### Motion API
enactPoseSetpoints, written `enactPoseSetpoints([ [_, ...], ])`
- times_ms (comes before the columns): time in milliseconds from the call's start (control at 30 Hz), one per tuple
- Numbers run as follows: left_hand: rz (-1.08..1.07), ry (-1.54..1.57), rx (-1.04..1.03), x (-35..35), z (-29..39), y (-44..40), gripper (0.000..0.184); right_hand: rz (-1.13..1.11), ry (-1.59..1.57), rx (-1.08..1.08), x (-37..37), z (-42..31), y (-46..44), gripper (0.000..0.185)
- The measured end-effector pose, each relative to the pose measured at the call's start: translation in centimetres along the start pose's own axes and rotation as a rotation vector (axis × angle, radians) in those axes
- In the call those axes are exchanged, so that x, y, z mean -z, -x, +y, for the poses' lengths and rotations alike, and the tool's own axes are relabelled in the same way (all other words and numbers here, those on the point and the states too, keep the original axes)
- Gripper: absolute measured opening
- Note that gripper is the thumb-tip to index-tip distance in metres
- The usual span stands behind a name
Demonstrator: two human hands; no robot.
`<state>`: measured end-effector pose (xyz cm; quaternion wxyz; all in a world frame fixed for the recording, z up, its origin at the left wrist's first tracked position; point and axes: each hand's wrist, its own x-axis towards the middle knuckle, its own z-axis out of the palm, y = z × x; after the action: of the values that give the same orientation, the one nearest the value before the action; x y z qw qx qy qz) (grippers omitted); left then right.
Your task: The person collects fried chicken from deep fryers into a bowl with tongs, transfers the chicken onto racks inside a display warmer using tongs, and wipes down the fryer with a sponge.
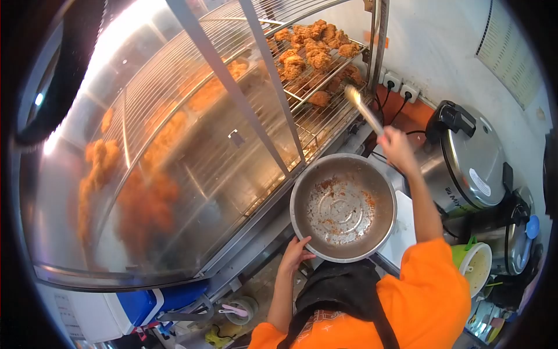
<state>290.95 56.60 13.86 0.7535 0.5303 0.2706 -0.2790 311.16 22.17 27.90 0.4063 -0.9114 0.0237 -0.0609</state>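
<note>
My left hand [295, 255] grips the near-left rim of a wide steel bowl [343, 166], whose inside is smeared with reddish-brown crumbs and sauce. My right hand [398, 148] is closed around a pair of metal tongs [369, 116], partly blurred. The tongs' pale tip points up and left, close to the lower wire rack [311, 131] of a glass-sided display warmer. Pieces of fried chicken [317, 55] are heaped on the upper rack, and a few more lie on the level beneath. Whether the tips touch any chicken is unclear.
The warmer's metal frame post [270, 75] stands left of the bowl. At right are a large steel rice cooker [474, 157], a second cooker [514, 238] and a green-and-white tub [478, 267]. Plugged wall sockets [401, 87] sit behind. A blue-and-white box [136, 308] lies lower left.
</note>
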Motion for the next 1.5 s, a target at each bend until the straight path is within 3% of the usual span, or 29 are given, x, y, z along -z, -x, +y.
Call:
enactPoseSetpoints([
  [33, -0.032, -0.027, 0.018, 0.1, -0.4, -1.1, 0.045, -0.097, -0.163, -0.075, -0.5, -1.7, 3.7, 0.039],
  [67, -0.062, -0.054, 0.038, 0.4, -0.9, -2.0, 0.042, -0.122, -0.166, 0.006, -1.9, -1.6, 6.5, 0.053],
  [100, -0.089, -0.084, 0.06, 0.5, -1.4, -2.3, 0.04, -0.051, -0.106, 0.234, -3.7, -1.2, 8.7, 0.06],
  [133, -0.055, -0.08, 0.036, 0.3, -1.9, -2.0, 0.037, -0.106, -0.143, 0.144, -4.1, -3.4, 11.2, 0.06],
  [233, 0.039, -0.076, -0.042, 0.1, -2.9, -0.6, 0.032, -0.102, -0.043, 0.325, -6.7, -5.9, 15.5, 0.058],
  [333, 0.103, -0.04, -0.092, 1.5, -5.5, 2.3, 0.029, -0.146, 0.009, 0.319, -8.4, -8.9, 17.5, 0.055],
  [467, 0.207, 0.112, -0.144, 4.2, -9.1, 7.8, 0.028, -0.009, 0.048, 0.251, -13.0, -9.3, 17.2, 0.056],
  [700, 0.336, 0.311, -0.175, 9.1, -14.0, 15.7, 0.024, 0.059, 0.094, 0.187, -14.4, -10.3, 16.5, 0.057],
  [967, 0.399, 0.45, -0.277, 12.0, -18.8, 20.8, 0.021, 0.245, 0.198, 0.191, -12.6, -8.5, 10.5, 0.056],
  [1033, 0.425, 0.467, -0.289, 12.4, -19.2, 21.4, 0.021, 0.287, 0.08, 0.153, -8.9, -12.7, 13.0, 0.054],
  [1167, 0.501, 0.519, -0.243, 13.4, -21.0, 23.1, 0.021, 0.182, -0.057, 0.384, -6.4, -20.3, 23.7, 0.054],
  [1267, 0.515, 0.573, -0.251, 13.8, -21.3, 23.6, 0.02, 0.13, -0.094, 0.565, -8.5, -22.8, 25.7, 0.054],
  [1400, 0.533, 0.569, -0.25, 15.3, -23.2, 22.8, 0.021, 0.172, -0.045, 0.4, -8.7, -24.9, 24.8, 0.053],
  [1500, 0.537, 0.594, -0.265, 15.1, -23.2, 23.1, 0.021, 0.218, -0.035, 0.45, -8.9, -23.9, 24.0, 0.055],
])
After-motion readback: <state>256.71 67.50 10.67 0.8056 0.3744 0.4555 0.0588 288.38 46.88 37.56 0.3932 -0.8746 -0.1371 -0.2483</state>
